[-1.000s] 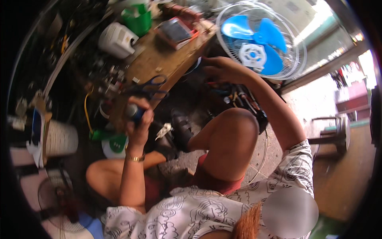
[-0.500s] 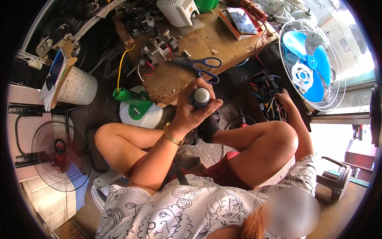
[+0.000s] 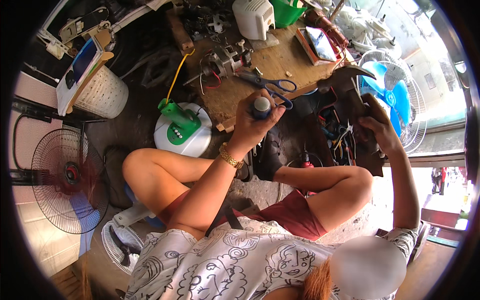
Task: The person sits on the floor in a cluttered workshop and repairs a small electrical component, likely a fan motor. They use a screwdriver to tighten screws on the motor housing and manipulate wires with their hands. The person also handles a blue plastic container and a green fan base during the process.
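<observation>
My left hand (image 3: 248, 121), a gold watch on its wrist, is wrapped round a dark-handled tool (image 3: 261, 104) with a pale round end pointing up. Its lower part is hidden, so its kind does not show. Over at the right my right hand (image 3: 378, 124) grips a claw hammer (image 3: 345, 76) by the handle, the head raised above a dark box of tools (image 3: 327, 145). Just beyond my left hand, blue-handled scissors (image 3: 272, 83) lie on the wooden workbench (image 3: 207, 103). Beside them rests a small electric motor (image 3: 222, 62) with red and white wires.
A green and white fan base (image 3: 186, 131) stands on the floor left of the bench. A blue-bladed fan (image 3: 392, 97) is at the right, a black-caged fan (image 3: 70, 175) at the left. On the bench's far side are a white housing (image 3: 253, 19) and a phone on a box (image 3: 321, 44).
My right hand has come up out of the tool box with the claw hammer. The left hand keeps its hold on the tool. The whole view has shifted slightly.
</observation>
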The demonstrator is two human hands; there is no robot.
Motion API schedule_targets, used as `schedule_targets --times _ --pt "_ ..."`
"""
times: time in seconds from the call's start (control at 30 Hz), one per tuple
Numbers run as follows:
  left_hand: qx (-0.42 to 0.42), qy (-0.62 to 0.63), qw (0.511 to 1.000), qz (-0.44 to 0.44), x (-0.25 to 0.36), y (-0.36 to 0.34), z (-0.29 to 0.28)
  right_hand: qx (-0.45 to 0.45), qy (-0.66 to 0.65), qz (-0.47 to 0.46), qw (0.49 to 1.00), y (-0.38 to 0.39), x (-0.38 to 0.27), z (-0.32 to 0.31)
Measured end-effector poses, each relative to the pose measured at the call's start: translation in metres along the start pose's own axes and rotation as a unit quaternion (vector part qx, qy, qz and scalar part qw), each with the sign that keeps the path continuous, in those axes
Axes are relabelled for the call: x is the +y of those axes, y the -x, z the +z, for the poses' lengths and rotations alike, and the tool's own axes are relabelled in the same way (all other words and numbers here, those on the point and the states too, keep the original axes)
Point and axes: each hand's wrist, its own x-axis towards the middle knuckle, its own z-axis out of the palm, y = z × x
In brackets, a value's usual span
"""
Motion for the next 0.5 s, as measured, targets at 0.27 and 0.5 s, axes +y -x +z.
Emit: schedule_targets --times 0.27,0.5 --pt "-0.008 -0.062 0.998 -0.002 0.004 -0.002 0.0 0.07 0.223 -0.165 0.958 0.001 -0.146 0.068" --pt "0.024 -0.024 0.999 0.031 0.002 -0.001 0.004 -0.033 0.531 -0.196 0.824 -0.006 -0.134 0.085"
